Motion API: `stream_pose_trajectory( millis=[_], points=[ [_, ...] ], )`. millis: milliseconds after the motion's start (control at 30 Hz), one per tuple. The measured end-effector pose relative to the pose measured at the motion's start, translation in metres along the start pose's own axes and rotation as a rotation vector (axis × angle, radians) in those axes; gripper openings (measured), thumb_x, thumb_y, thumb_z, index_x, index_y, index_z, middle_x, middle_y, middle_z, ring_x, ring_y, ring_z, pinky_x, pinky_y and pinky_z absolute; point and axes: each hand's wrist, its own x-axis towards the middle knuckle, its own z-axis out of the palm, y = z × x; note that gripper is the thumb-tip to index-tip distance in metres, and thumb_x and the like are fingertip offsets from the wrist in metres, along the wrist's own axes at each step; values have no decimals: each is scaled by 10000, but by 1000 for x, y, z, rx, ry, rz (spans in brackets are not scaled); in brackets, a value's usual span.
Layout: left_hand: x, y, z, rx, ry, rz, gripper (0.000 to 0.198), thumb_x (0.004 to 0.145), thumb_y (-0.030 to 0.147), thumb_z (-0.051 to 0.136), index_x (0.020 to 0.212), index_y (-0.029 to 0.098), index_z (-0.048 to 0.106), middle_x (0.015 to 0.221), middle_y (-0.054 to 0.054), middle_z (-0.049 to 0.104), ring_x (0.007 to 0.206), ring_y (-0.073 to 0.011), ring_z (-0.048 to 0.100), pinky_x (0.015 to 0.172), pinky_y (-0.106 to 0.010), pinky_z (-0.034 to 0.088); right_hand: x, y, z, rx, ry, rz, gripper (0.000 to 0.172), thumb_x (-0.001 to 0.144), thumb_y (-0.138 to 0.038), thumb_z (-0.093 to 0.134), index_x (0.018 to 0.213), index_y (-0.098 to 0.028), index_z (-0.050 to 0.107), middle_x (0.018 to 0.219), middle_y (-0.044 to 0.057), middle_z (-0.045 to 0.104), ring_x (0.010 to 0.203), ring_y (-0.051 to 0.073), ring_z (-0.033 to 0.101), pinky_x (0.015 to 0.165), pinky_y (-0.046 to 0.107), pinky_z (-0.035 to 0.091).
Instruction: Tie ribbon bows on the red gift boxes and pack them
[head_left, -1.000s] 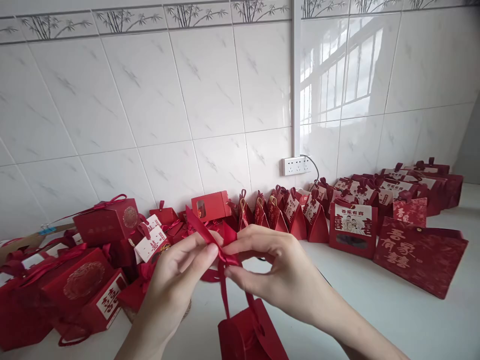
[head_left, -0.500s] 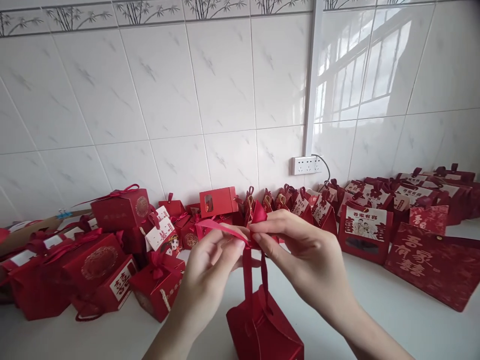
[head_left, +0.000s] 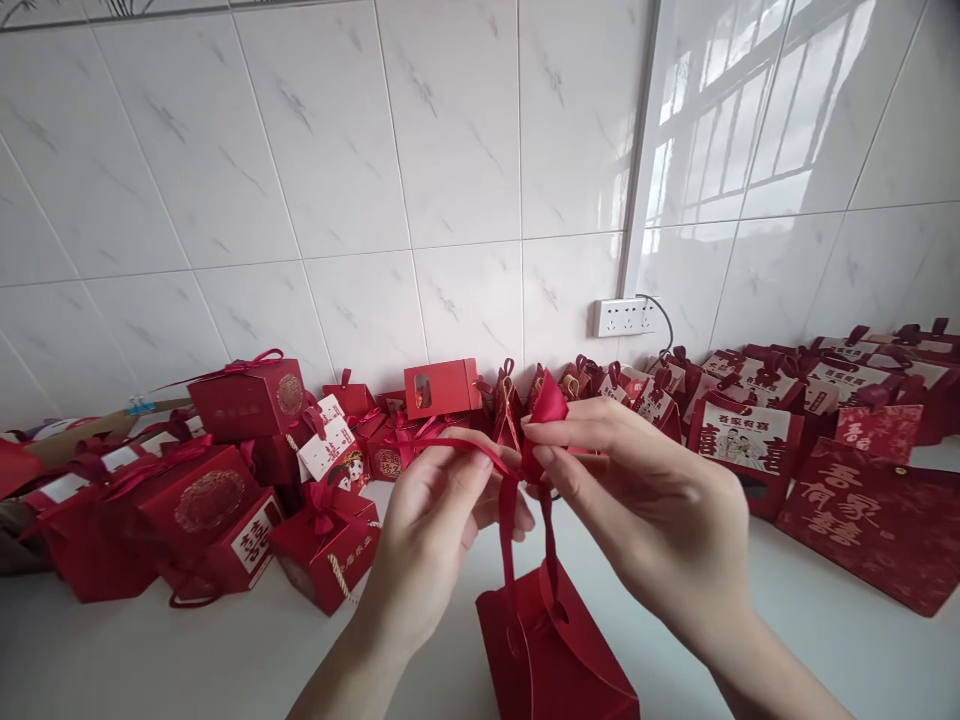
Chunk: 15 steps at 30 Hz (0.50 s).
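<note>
Before a white tiled wall (head_left: 465, 150), a pale bench (head_left: 442, 655) carries red boxes (head_left: 195, 500) massed at one end and red packages (head_left: 739, 440) ranked at the other, as a person's left hand (head_left: 439, 535) and right hand (head_left: 645, 490) work a ribbon (head_left: 508, 520) at center. The step in hand appears to be tying a bow: the right grip is pinched on an upright fold, the left on a tail running out over the fingers. The next move likely calls for drawing both apart without crushing the fold. Below the hands sits a red box (head_left: 566, 660), curved flaps meeting on top, base out of frame. Two narrow, dark red strands rise from its openings; whether a knot has formed cannot be told.
</note>
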Motion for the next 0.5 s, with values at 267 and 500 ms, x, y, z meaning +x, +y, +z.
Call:
stream_pose_trajectory(
  millis=[267,500],
  points=[
    [-2,1,2,26,-53,-49,178,890,367,594,834,198,601,623,44,525,532,-46,504,513,-153,384,0,2,0,-6,-56,-40,253,842,-38,604,962,-232,712,871,-2,685,828,107,642,716,210,550],
    [-3,-1,2,36,-173,-26,184,902,375,579,862,199,616,631,42,511,549,-43,495,539,-157,396,0,2,-3,-19,-98,15,222,850,-75,619,955,-247,713,866,-5,683,799,116,642,697,225,546]
  ],
)
